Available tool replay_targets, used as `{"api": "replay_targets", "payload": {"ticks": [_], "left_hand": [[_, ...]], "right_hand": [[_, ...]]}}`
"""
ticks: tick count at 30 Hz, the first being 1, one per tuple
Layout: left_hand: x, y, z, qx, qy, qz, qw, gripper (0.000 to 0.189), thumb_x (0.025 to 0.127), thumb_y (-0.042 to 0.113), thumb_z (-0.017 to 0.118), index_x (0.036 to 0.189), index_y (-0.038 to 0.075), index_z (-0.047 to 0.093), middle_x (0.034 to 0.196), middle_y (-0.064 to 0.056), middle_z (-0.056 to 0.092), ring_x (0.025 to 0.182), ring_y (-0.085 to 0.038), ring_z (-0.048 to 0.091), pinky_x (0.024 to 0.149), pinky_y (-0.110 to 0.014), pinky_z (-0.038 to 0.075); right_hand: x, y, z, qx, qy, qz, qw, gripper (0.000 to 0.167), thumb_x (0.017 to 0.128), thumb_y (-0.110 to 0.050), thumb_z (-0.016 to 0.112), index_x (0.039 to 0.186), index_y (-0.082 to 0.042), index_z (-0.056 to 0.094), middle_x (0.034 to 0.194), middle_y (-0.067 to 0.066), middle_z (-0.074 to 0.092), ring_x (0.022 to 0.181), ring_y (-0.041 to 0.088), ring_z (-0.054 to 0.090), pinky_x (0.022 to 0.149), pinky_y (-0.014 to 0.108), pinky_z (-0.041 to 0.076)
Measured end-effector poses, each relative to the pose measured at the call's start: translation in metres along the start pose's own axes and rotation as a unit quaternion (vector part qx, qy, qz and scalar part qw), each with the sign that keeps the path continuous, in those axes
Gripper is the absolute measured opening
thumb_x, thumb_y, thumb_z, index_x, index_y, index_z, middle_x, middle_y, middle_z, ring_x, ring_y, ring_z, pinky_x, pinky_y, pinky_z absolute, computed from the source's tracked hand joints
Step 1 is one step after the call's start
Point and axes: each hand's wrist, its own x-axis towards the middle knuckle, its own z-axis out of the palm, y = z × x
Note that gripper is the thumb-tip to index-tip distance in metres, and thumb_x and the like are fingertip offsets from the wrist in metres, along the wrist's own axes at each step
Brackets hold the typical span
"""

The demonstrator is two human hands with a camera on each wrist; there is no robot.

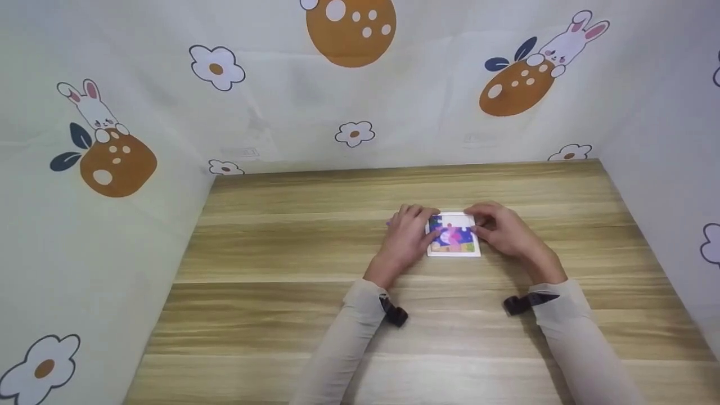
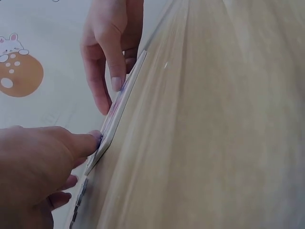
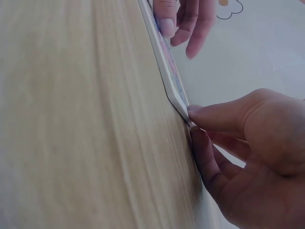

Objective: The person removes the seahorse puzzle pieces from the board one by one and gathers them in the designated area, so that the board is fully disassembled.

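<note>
Patterned cloth [image 1: 281, 107] rises behind and at both sides of the counter [image 1: 281, 253], presumably to screen off the surroundings. The counter's wood-grain top lies flat beneath everything, giving the hands a firm base to work against. The left sleeve [image 1: 344, 334] and right sleeve [image 1: 588, 346] slant inward from the near edge, so that both hands meet at one spot, right of the counter's middle.

The left hand [image 1: 406, 229] covers the left side of a puzzle tray [image 1: 454, 255], its thumb on the face near the edge and its index finger bent toward the far left corner; its gap is narrow, and it seems to steady that side. The right hand [image 1: 506, 228] has thumb and index finger bent close together about the right edge by the far corner, lightly gripping the border, its other fingers curled behind. Holding opposite sides probably keeps the tray from sliding or turning.

The puzzle tray lies flat on the counter between the hands, its white border framing a colourful picture [image 1: 454, 239]. A pale patch [image 1: 458, 220] at the top, right of a dark strip, looks like an unfilled space.

Black wrist cameras [image 1: 395, 315] sit at the cuffs, aimed toward the fingers. Smallest, a purple scrap [image 1: 388, 224] peeks out beside the left hand, perhaps a loose piece; the fingers hide most of it.
</note>
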Motion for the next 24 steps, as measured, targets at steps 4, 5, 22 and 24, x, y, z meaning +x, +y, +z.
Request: {"api": "replay_targets", "payload": {"ticks": [4, 5, 22, 24], "left_hand": [[-0.0004, -0.0038, -0.0007, 0.033, 0.005, -0.013, 0.9994, 0.052, 0.103, 0.055, 0.069, 0.144, 0.022, 0.068, 0.140, -0.001, 0.063, 0.131, -0.022, 0.053, 0.112, -0.039, 0.048], [-0.0006, -0.0050, -0.0006, 0.039, 0.007, -0.012, 0.9992, 0.052, 0.103, 0.057, 0.068, 0.143, 0.022, 0.069, 0.139, -0.001, 0.063, 0.130, -0.021, 0.053, 0.112, -0.039, 0.048], [-0.0008, -0.0043, 0.0007, 0.020, -0.012, 0.050, 0.9985, 0.035, 0.111, 0.046, 0.059, 0.141, 0.033, 0.071, 0.153, 0.001, 0.060, 0.143, -0.021, 0.051, 0.115, -0.042, 0.047], [-0.0002, -0.0037, 0.0007, 0.008, -0.013, 0.052, 0.9985, 0.034, 0.111, 0.043, 0.060, 0.140, 0.031, 0.071, 0.153, 0.001, 0.061, 0.144, -0.021, 0.051, 0.116, -0.043, 0.046]], "right_hand": [[-0.0004, 0.0004, 0.0001, -0.001, 0.001, -0.002, 1.0000, 0.040, 0.099, 0.007, 0.069, 0.139, 0.003, 0.069, 0.138, 0.024, 0.066, 0.109, 0.033, 0.068, 0.098, 0.040, 0.059], [-0.0005, 0.0007, 0.0002, -0.002, 0.000, -0.001, 1.0000, 0.041, 0.099, 0.007, 0.069, 0.139, 0.003, 0.068, 0.138, 0.024, 0.066, 0.109, 0.033, 0.068, 0.099, 0.041, 0.059], [-0.0004, 0.0007, -0.0002, 0.001, -0.005, 0.011, 0.9999, 0.041, 0.100, 0.004, 0.069, 0.141, 0.001, 0.068, 0.135, 0.024, 0.066, 0.112, 0.036, 0.068, 0.103, 0.053, 0.056], [-0.0004, 0.0015, 0.0000, 0.001, -0.004, 0.011, 0.9999, 0.041, 0.100, 0.004, 0.069, 0.141, 0.001, 0.068, 0.136, 0.024, 0.065, 0.113, 0.036, 0.068, 0.104, 0.054, 0.056]]}}
